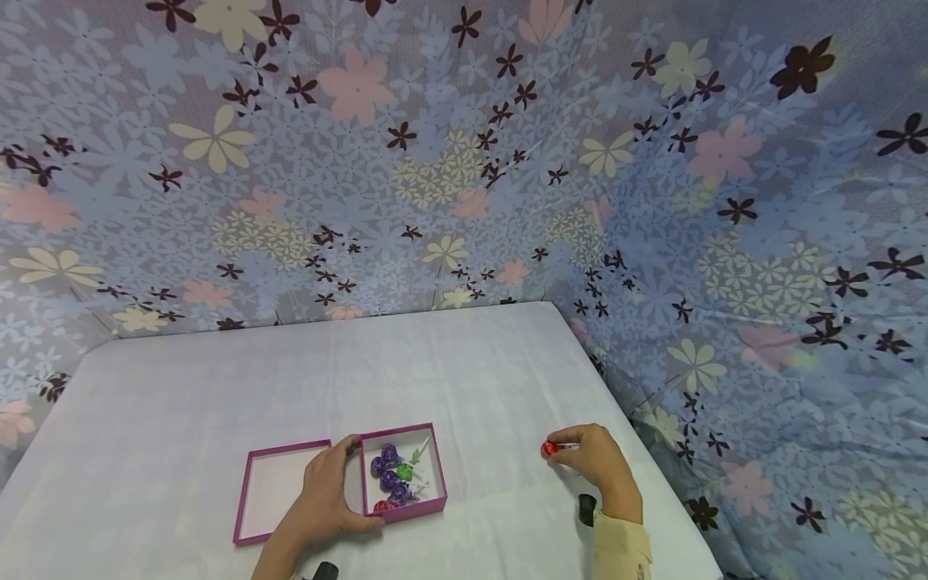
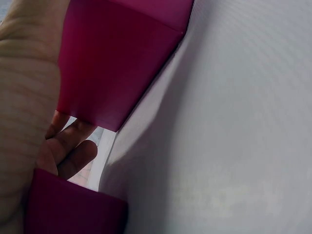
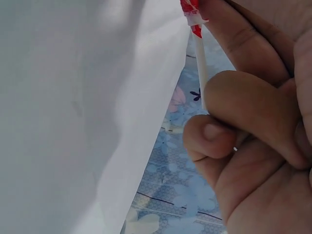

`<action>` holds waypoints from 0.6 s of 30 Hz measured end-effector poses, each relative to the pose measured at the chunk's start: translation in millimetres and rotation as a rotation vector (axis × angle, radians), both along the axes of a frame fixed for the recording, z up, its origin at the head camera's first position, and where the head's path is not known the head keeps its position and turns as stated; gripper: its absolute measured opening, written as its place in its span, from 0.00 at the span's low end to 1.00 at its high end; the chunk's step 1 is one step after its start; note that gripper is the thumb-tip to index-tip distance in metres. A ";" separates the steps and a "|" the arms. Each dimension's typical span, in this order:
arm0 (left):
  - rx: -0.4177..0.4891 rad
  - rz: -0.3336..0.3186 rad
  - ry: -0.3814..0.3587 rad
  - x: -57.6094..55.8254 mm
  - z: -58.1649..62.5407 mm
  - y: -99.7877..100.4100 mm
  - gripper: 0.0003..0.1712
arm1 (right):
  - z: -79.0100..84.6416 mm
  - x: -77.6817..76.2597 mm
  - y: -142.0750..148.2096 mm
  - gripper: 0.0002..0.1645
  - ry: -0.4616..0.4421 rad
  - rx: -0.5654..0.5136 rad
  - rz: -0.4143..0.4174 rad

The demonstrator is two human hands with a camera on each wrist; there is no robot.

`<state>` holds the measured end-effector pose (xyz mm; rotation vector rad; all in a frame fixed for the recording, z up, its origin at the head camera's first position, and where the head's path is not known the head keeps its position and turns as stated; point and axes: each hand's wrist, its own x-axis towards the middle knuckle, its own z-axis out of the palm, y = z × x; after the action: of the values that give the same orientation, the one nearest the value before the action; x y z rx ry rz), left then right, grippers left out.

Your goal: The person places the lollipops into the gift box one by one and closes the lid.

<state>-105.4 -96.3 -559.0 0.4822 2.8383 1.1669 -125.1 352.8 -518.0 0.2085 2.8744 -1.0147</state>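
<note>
My right hand pinches a red-wrapped lollipop over the right side of the table. In the right wrist view the lollipop's white stick runs down beside the curled fingers. My left hand holds a small magenta-edged box from its left side, thumb at the near edge and fingers at the far left corner. Inside the box lie several purple lollipops, a green lollipop and red lollipops at the near end. The left wrist view shows a magenta wall beside the fingers.
A shallow magenta-edged lid or tray lies left of the box, partly behind my left hand. White cloth covers the table. Floral curtains hang behind it and along its right edge.
</note>
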 end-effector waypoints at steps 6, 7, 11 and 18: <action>-0.007 -0.008 0.036 -0.5 -2.7 0.3 0.80 | 5.8 0.3 -7.5 0.13 0.081 -0.010 0.032; -0.007 -0.010 0.042 -0.6 -3.0 0.4 0.80 | 6.1 0.0 -9.3 0.13 0.097 -0.011 0.040; -0.004 -0.006 0.036 -0.4 -3.2 0.9 0.80 | 6.9 -2.4 -18.4 0.13 0.145 -0.020 0.070; -0.005 -0.001 0.034 -0.1 -2.6 1.7 0.81 | 6.3 -9.3 -42.0 0.15 0.193 -0.077 0.085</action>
<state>-105.5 -94.6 -561.7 0.5074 2.8682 1.1627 -134.4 310.8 -511.7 -0.0185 2.9757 -1.1870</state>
